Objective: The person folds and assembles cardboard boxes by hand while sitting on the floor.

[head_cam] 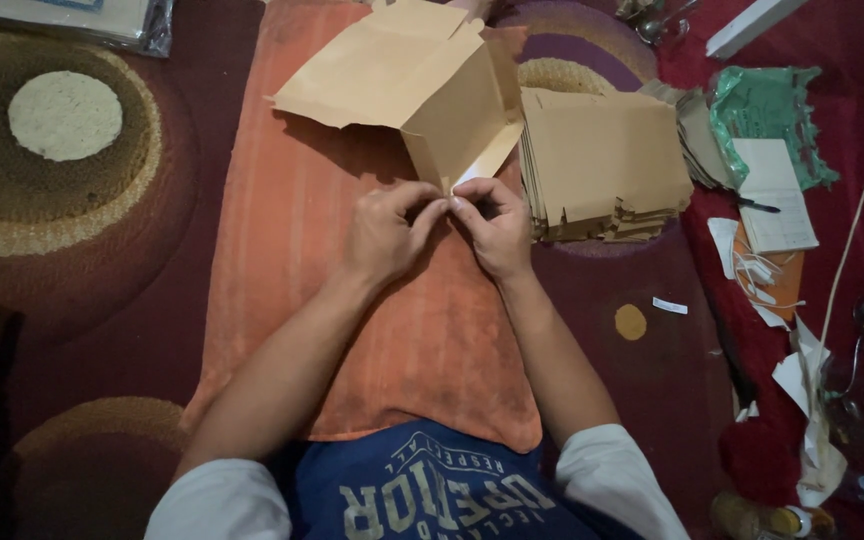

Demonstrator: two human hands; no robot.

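Observation:
A partly folded brown cardboard box blank point(407, 80) lies on an orange cloth point(282, 250), its near corner lifted toward me. My left hand point(384, 232) and my right hand point(494, 225) meet at that near corner, fingertips pinching a narrow white strip point(480, 167) along the flap's edge. Both hands grip the same flap, thumbs and forefingers closed on it.
A stack of flat brown cardboard blanks point(602, 160) sits right of the box. Further right lie a green plastic bag point(767, 110), a notepad with a pen point(774, 195), white paper strips point(802, 370) and a white cable point(852, 240). Patterned dark red carpet point(82, 200) surrounds the cloth.

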